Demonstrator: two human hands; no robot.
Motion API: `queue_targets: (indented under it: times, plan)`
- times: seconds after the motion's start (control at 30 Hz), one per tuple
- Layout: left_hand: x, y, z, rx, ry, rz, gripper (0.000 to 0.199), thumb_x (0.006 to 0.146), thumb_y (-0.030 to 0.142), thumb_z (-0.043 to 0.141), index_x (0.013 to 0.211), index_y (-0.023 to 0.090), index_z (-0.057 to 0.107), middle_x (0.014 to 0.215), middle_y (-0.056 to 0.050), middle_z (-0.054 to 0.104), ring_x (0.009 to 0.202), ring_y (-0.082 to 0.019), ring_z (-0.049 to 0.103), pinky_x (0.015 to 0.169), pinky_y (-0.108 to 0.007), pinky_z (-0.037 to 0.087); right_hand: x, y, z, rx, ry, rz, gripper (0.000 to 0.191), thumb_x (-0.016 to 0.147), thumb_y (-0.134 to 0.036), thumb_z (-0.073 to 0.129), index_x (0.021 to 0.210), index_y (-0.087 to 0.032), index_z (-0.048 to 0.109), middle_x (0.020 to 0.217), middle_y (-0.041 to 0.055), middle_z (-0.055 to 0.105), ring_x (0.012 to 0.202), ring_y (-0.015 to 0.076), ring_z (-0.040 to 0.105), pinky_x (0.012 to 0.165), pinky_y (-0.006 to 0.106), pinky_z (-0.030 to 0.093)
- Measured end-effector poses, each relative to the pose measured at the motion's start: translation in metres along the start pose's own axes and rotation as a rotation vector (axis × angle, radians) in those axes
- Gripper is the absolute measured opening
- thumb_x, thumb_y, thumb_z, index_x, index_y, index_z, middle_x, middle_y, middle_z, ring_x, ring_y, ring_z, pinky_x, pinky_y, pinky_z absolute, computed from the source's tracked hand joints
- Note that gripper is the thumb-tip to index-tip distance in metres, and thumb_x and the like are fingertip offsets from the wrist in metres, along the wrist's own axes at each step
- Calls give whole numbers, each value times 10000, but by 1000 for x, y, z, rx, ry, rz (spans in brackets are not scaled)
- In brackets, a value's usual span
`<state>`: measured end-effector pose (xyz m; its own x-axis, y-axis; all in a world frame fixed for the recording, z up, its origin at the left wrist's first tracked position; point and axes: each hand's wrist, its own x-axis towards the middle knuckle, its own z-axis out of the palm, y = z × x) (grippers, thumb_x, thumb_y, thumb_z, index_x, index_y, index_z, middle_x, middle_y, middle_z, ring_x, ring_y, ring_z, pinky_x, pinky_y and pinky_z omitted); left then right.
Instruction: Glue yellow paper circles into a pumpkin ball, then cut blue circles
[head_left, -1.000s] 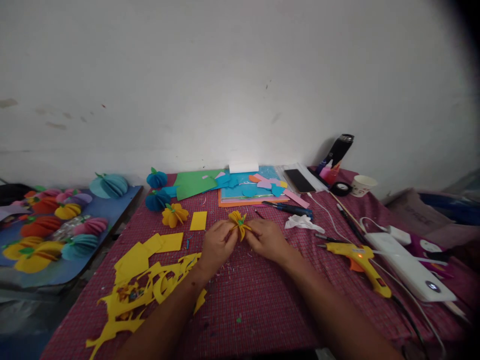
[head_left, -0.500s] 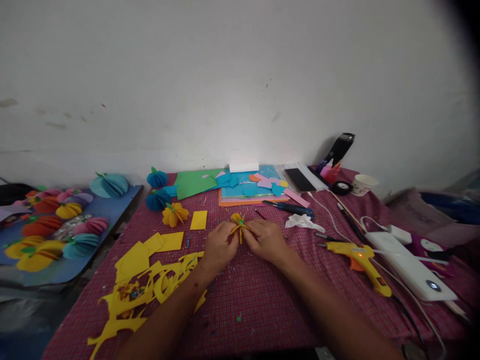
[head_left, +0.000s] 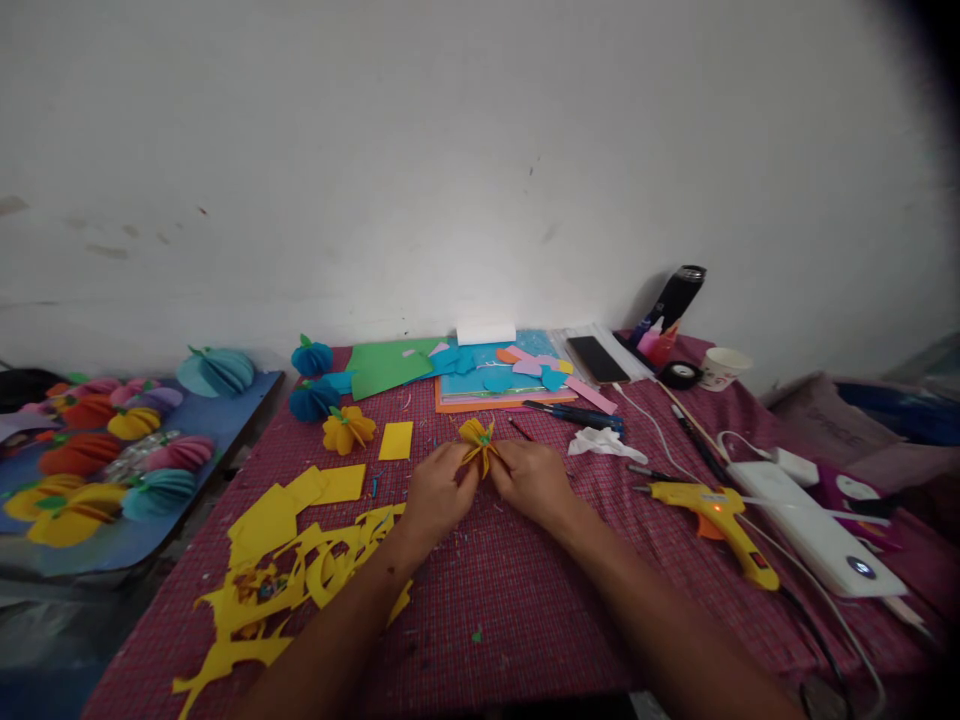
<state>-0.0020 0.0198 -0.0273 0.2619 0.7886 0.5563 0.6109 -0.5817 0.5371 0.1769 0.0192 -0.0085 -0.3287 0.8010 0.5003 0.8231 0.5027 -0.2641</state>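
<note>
A small yellow paper pumpkin (head_left: 477,435) with a green centre is held between both hands over the middle of the cloth-covered table. My left hand (head_left: 441,488) is closed on its left side, thumb and fingers pinching the folds. From the right, my right hand (head_left: 535,482) pinches the opposite folds. The fingertips partly hide the lower part. A finished-looking yellow pumpkin (head_left: 349,430) and a yellow paper square (head_left: 396,441) lie to the left of the hands.
Yellow scraps (head_left: 330,565) spread at left. A glue gun (head_left: 721,515), power strip (head_left: 817,530) and cables lie at right. Phone (head_left: 595,359), paper cup (head_left: 724,369) and coloured sheets (head_left: 390,367) sit toward the wall. Several paper pumpkins fill a blue board (head_left: 251,400).
The yellow pumpkin in my hands has turned and its folds are spread wider at the top. Both hands stay in nearly the same place. The view has shifted slightly.
</note>
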Motion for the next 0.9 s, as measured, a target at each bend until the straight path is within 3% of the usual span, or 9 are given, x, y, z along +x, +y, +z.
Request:
queue_targets:
  times: [0.13,0.57,0.9]
  plan:
    - [0,-6,3,15,-25,-23,134,946,177,543,936,201,675,882,-35,717,814,-173,659,779,-293,504,0,3,1,-7,24,-4,196,942,-219,524,863,-204,703,810,40,744,709,167,665,625,275,388]
    - [1,-4,0,79,1,45,161,919,137,544,933,202,690,878,-43,735,822,-178,680,788,-288,540,0,-1,2,-43,-73,60,242,951,-269,521,791,-205,691,792,51,746,704,176,666,611,266,394]
    - [0,-6,-2,148,-5,36,215,947,135,493,962,202,697,861,-47,742,800,-183,687,780,-299,542,-4,-4,11,-6,-16,44,251,979,-250,495,840,-195,696,769,61,735,668,175,660,638,279,405]
